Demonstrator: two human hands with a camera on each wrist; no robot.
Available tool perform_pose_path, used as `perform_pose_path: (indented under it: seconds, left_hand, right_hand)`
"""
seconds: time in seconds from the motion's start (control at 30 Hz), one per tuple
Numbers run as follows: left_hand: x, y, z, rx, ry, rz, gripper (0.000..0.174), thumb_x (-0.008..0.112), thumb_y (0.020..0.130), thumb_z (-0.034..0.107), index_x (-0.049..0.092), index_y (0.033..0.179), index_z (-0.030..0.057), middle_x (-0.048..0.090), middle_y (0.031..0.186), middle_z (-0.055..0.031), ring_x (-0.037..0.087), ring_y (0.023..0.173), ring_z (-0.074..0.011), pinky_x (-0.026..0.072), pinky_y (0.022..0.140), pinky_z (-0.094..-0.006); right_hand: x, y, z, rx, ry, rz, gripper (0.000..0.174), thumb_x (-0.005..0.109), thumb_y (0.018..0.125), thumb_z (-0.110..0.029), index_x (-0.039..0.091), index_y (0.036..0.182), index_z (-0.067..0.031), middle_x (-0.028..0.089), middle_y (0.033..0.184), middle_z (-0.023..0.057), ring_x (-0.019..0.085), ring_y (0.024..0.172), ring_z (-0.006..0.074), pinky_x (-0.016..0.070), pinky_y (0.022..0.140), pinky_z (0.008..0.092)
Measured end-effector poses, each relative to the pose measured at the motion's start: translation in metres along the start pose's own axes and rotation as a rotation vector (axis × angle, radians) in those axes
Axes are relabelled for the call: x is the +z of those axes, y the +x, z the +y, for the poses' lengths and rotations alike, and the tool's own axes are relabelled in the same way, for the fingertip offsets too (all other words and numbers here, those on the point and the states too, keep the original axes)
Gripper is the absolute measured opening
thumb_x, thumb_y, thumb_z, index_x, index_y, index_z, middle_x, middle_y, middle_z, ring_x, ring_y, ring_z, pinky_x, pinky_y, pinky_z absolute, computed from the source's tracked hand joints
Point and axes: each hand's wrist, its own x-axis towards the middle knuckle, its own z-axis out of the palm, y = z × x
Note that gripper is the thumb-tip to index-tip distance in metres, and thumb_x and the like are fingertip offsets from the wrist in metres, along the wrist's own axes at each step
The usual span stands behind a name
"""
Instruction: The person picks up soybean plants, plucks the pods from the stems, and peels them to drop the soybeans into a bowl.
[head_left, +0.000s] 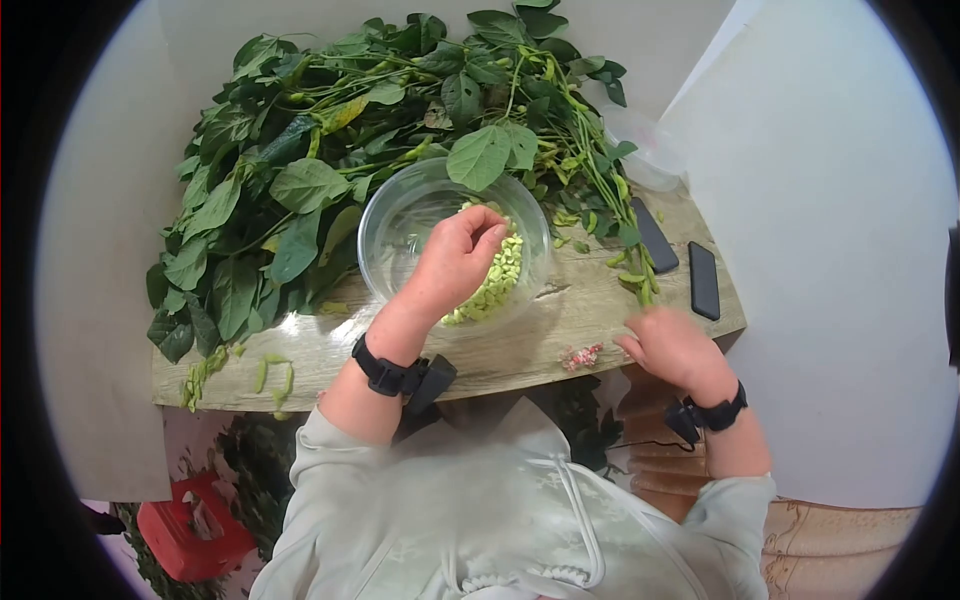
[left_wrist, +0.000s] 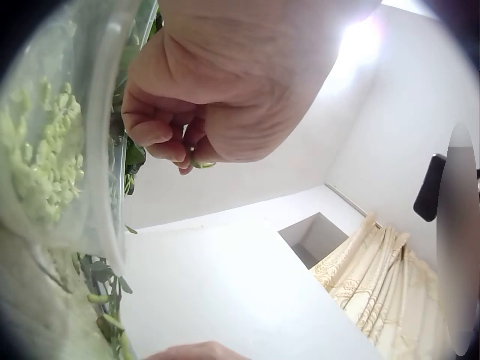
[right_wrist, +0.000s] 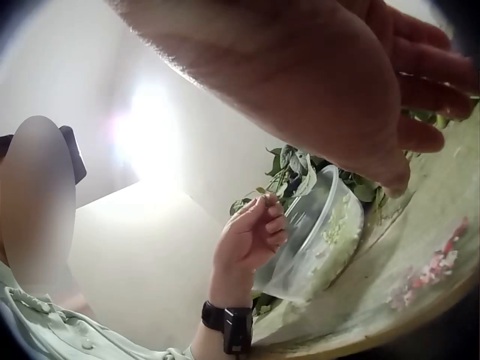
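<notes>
My left hand (head_left: 455,258) is above a clear plastic bowl (head_left: 372,225) that contains shelled green beans (head_left: 500,285). Its thumb and curled fingers pinch a small green bean pod (left_wrist: 202,163), mostly hidden by the fingers. Over the right part of the table, my right hand (head_left: 675,348) is blurred in the head view. The right wrist view shows that hand's fingers (right_wrist: 427,75) extended, with nothing held between them. Just beyond its fingertips lie several green pods (head_left: 637,280) on the table, below the hanging stems.
A large heap of leafy bean plants (head_left: 300,185) covers the back and left of the wooden table (head_left: 530,345). Two dark phones, one a black phone (head_left: 704,280), lie at the right. Loose pods (head_left: 275,375) lie front left; a pink-and-white beaded item (head_left: 581,356) sits near the front edge.
</notes>
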Motion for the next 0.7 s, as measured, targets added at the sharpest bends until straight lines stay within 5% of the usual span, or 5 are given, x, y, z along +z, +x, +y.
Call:
perform_pose_path:
  seconds: [0.1,0.17,0.27,0.4,0.7]
  left_hand:
    - [-0.003,0.002,-0.003,-0.031,-0.019,0.015,0.016,0.059,0.093,0.011,0.063,0.1,-0.003,0.062,0.076,-0.0046,0.052,0.067,-0.0089,0.0445,0.061,-0.026]
    - [-0.006,0.002,-0.003,-0.058,-0.02,0.032,0.016,0.06,0.093,0.01,0.064,0.102,-0.003,0.065,0.08,-0.0055,0.054,0.07,-0.0088,0.0464,0.064,-0.0255]
    - [-0.009,0.003,-0.002,-0.024,0.002,0.049,0.015,0.06,0.092,0.009,0.064,0.101,-0.0031,0.067,0.083,-0.0062,0.055,0.071,-0.0091,0.0475,0.066,-0.0258]
    - [-0.018,0.007,-0.015,0.002,0.129,0.12,0.014,0.059,0.095,0.012,0.065,0.095,-0.0016,0.06,0.075,0.0021,0.048,0.067,-0.0038,0.0418,0.058,-0.0226]
    - [-0.023,0.007,-0.005,-0.07,0.146,0.156,0.025,0.058,0.097,0.02,0.064,0.083,0.0008,0.06,0.066,-0.0001,0.047,0.06,-0.0059,0.0395,0.053,-0.0251]
  right_hand:
    - [-0.01,0.025,-0.012,-0.269,-0.101,0.355,0.023,0.065,0.087,-0.018,0.062,0.099,0.0012,0.061,0.103,0.0197,0.061,0.091,0.0407,0.0501,0.075,0.0449]
    - [-0.018,0.052,-0.035,-0.432,0.241,0.755,0.025,0.066,0.085,-0.011,0.062,0.107,0.0016,0.061,0.105,0.0195,0.061,0.091,0.0391,0.0505,0.077,0.0433]
    - [-0.038,0.091,-0.07,-0.62,0.371,0.976,0.026,0.065,0.083,-0.007,0.062,0.108,0.0005,0.06,0.102,0.0163,0.06,0.091,0.035,0.0499,0.079,0.0418]
    - [-0.047,0.134,-0.098,-0.769,0.455,1.026,0.023,0.064,0.084,-0.006,0.062,0.105,0.0021,0.06,0.1,0.0163,0.06,0.089,0.0344,0.0494,0.078,0.0412]
    - [-0.033,0.159,-0.094,-0.817,0.53,0.978,0.015,0.065,0.08,0.0,0.06,0.094,0.0012,0.054,0.086,0.0142,0.057,0.081,0.0336,0.0466,0.069,0.0422]
